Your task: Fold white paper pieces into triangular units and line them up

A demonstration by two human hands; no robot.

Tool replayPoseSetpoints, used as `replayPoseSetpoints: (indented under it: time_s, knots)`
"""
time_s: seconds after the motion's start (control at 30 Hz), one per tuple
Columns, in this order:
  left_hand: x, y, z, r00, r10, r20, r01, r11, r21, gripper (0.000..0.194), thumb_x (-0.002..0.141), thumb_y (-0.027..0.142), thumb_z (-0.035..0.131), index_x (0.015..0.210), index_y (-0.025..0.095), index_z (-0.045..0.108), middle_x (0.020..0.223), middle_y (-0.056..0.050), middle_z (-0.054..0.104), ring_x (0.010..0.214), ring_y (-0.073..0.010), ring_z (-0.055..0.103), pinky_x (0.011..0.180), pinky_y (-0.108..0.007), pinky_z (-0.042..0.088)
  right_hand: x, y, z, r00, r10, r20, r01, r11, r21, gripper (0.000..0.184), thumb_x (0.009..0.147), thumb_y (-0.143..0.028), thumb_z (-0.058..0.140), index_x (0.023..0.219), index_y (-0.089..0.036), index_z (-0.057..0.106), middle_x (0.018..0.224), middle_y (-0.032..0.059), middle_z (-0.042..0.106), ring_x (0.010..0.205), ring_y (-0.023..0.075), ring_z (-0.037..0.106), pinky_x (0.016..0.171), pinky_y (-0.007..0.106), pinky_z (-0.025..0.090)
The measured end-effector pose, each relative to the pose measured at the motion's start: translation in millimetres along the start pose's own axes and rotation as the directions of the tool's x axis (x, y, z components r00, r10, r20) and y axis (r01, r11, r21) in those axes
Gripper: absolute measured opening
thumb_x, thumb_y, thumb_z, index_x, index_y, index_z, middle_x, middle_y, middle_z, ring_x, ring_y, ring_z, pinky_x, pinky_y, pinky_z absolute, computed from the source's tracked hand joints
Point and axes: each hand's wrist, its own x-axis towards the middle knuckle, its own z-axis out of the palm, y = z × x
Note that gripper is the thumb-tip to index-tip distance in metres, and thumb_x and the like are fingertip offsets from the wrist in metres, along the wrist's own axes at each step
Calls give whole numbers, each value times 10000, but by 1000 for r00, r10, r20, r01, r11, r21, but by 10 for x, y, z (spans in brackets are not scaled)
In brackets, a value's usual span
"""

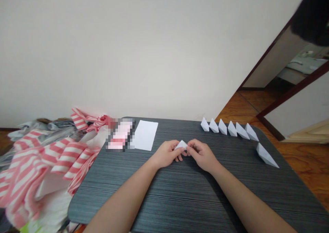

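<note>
1. a small folded white paper [182,145] is held up between two bare hands, just above the middle of a dark, wood-grained surface [177,195]; its peak is pointed upward.
2. by the left hand [166,154], the paper's left side is gripped, with the thumb laid across the front and the fingers clamped on it from behind.
3. by the right hand [204,154], the paper's right corner is pinched between the thumb and curled fingers; how the hidden fingertips are placed cannot be told.
4. near the far right edge of the surface, six folded paper boats [222,127] are lined up in a slanting row, their points raised.
5. nearer the viewer, a larger folded boat [266,156] is set apart from that row.
6. left of the hands, a flat white sheet [146,135] is laid, and just beside it a pink-and-black item [119,136] is blurred by pixelation.
7. beyond the surface's left edge, red-and-white striped cloth [68,155] is heaped.
8. behind everything, a pale wall [144,54] is seen.
</note>
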Motion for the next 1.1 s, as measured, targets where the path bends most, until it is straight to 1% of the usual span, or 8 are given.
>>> replayPoseSetpoints:
  time_s: [0.23,0.3,0.4,0.53,0.63,0.8,0.97,1.1]
  knots:
    - [-2,19,-1,1000,-16,0,16,999,-27,295,836,379,487,892,100,565,841,-103,664,568,-97,581,522,-216,467,-5,20,43,1000,11,19,-14,988,153,167,877,-324,472,972,-189,489,693,1,583,601,127,545,568,241,434]
    - [0,13,1,1000,-17,0,17,999,-29,293,838,379,484,886,101,564,837,-103,665,567,-97,581,521,-215,463,-5,36,47,1000,9,20,-12,988,156,192,878,-318,470,1018,-187,481,689,-5,575,590,123,540,562,238,433]
    - [4,7,1,1000,-20,12,20,999,-36,304,844,387,472,894,101,563,833,-104,668,571,-100,585,524,-219,463,-4,48,33,1000,23,20,-25,994,108,214,876,-310,472,1046,-183,501,673,-9,568,568,119,538,542,231,428]
    - [6,-3,1,1000,-22,19,22,999,-41,326,855,406,447,893,101,559,840,-106,671,578,-103,592,524,-222,464,-2,29,1,997,55,55,-56,998,19,192,883,-312,452,927,-174,577,616,-14,567,512,111,538,511,221,423]
    - [5,-17,3,1000,-11,13,11,1000,-23,351,867,422,418,887,101,559,837,-107,671,584,-105,596,524,-223,466,0,6,-11,994,66,86,-67,998,7,229,895,-313,421,830,-173,592,575,-20,562,478,106,539,487,211,422]
    - [3,-34,5,1000,-2,-1,2,1000,-8,368,868,440,404,873,107,559,799,-99,668,576,-112,597,522,-230,474,5,-21,-16,994,67,90,-67,998,0,253,897,-306,411,763,-177,583,537,-27,557,448,104,540,476,208,424]
    - [2,-28,3,1000,-4,8,4,1000,1,364,865,443,407,833,111,553,728,-79,660,544,-107,586,508,-220,466,9,-41,-20,994,57,91,-55,998,-27,290,902,-300,400,699,-182,571,514,-30,554,432,102,538,476,209,418]
    - [0,-17,3,1000,-14,1,14,1000,-3,371,862,452,407,817,109,543,710,-79,656,527,-100,578,490,-206,454,11,-53,-16,995,40,91,-37,999,-32,291,902,-297,400,691,-183,564,524,-27,564,447,104,548,491,213,422]
